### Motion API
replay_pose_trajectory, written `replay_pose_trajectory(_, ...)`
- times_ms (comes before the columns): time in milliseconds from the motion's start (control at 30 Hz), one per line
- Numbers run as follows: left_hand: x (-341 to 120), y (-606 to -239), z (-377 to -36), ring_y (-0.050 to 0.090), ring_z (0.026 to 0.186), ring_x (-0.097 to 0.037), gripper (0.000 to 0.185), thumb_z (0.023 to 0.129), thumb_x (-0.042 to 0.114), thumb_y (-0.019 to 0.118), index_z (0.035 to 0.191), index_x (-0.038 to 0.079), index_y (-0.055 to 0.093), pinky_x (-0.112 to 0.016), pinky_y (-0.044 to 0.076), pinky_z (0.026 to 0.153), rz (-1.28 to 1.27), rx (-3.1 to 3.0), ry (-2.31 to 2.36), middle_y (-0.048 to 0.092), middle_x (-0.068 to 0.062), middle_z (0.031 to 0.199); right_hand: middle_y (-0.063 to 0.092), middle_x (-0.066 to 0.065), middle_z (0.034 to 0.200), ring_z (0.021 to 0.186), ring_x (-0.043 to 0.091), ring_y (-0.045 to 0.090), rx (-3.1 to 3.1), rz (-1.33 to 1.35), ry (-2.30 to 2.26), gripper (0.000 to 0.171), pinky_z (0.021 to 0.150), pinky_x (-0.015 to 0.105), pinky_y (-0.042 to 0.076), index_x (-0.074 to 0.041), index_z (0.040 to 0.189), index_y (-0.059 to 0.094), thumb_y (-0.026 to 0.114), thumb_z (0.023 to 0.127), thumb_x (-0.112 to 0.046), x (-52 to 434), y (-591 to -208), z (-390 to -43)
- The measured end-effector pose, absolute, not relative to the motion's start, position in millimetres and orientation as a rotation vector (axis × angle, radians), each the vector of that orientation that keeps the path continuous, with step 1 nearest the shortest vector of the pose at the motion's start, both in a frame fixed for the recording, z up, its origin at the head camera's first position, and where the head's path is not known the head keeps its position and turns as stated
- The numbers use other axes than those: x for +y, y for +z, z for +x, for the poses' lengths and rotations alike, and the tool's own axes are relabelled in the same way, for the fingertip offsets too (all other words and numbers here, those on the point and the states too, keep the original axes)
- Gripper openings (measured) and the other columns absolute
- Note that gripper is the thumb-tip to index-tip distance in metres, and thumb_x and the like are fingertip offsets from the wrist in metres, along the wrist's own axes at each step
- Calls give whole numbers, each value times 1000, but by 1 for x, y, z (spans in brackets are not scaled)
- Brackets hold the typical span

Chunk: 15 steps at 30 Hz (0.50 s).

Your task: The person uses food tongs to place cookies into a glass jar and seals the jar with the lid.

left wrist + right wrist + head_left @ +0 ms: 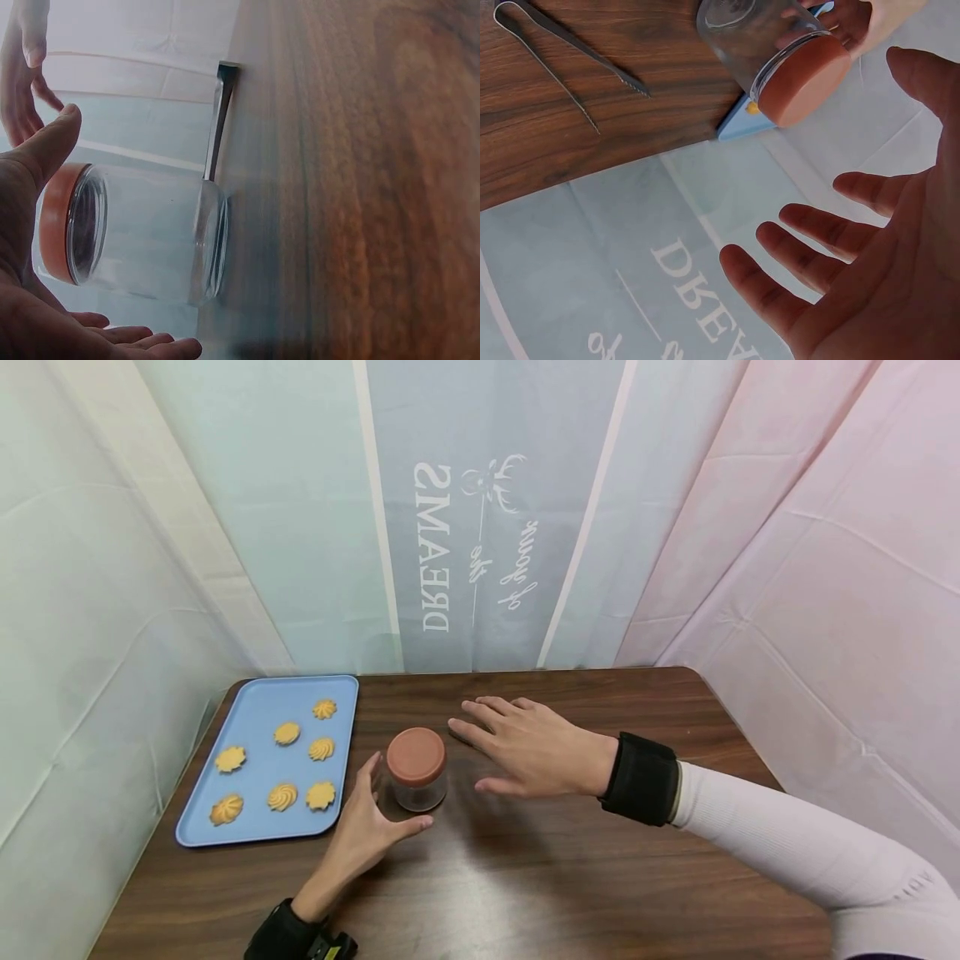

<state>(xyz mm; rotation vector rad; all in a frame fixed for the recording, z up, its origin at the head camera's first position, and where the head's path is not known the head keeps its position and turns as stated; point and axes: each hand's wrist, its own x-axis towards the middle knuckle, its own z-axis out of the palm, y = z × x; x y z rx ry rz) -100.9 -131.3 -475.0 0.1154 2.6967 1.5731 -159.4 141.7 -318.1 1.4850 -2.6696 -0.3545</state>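
Cupped but not closed, the left hand (365, 831) is held beside an upright jar (417, 770), the spread, empty right hand (525, 746) just past it; likely light, smooth and breakable, the jar is best gripped round its clear wall below the lid (416, 755).

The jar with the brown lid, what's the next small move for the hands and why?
Probably close the left hand round the glass jar to steady it. That hand is cupped open beside the jar, the brown lid is still on, and the right hand hovers open next to it, free to take the lid.
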Motion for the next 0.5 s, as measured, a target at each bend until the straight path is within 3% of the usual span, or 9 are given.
replay_pose_trajectory(500,-129,-479,-108,30,155,-48,126,79,39,94,165,-3,11,-61,40,116,126,2689,1585,23,-33,168,39,15,167,149,33,45,-2712,1500,-357,86,104,57,53,-16,166,34,58,101,-66,120,-323,-173)
